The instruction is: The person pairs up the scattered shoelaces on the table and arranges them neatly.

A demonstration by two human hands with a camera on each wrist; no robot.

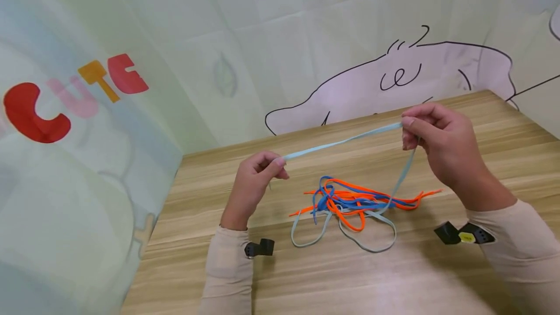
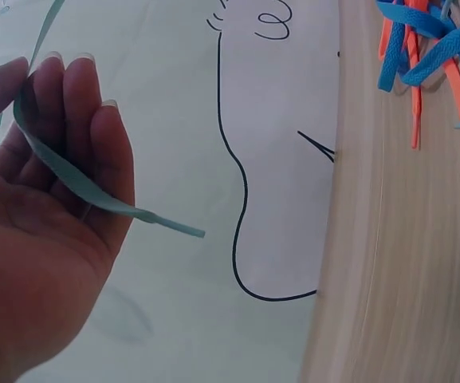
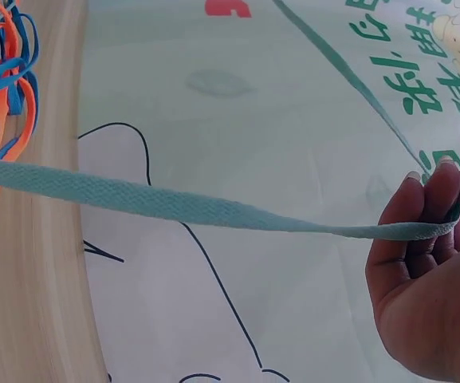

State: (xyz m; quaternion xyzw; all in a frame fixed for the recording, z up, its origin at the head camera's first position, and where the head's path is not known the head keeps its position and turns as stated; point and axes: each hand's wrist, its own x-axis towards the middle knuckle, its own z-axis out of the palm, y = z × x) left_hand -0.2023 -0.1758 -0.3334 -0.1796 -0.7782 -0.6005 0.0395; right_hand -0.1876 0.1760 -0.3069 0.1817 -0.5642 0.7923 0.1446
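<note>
A flat light-blue shoelace (image 1: 343,142) stretches between my two hands above the table. My left hand (image 1: 258,179) pinches it near one end between thumb and forefinger; in the left wrist view its tipped end (image 2: 174,227) hangs loose past the palm. Higher and to the right, my right hand (image 1: 446,142) pinches the same lace. From there the lace drops to a loose heap on the table, where its loops lie spread. Orange shoelaces (image 1: 356,221) and blue shoelaces (image 1: 323,203) lie tangled together in that heap, below and between the hands.
The wood-grain table (image 1: 332,281) carries the heap near its middle. Behind it and to the left hang pale printed sheets (image 1: 280,52) with line drawings and coloured letters. Small black devices (image 1: 465,234) are fixed on both wrists over beige sleeves.
</note>
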